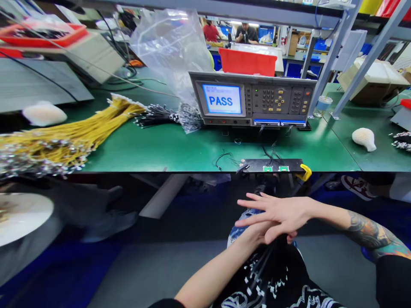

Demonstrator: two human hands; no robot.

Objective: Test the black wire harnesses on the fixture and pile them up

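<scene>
Over my lap, my right hand (285, 211) lies across the other hand with its fingers stretched out and spread, gripping nothing. Beneath it, my left hand (257, 233) is partly covered; its fingers curl round a bundle of black cables (266, 259). White connector ends of that bundle fan out downward against my dark clothing. On the bench edge just beyond, a black test fixture (253, 164) carries two small green boards (267, 169). Thin black wires run from it toward the tester (250, 100), whose screen reads PASS.
A thick bundle of yellow cables (105, 124) lies on the green bench (154, 154) at left, beside more black cables (157, 115) in a plastic bag (173, 42). A white plate (25, 218) is at far left. Metal posts (334, 60) rise behind; people sit farther back.
</scene>
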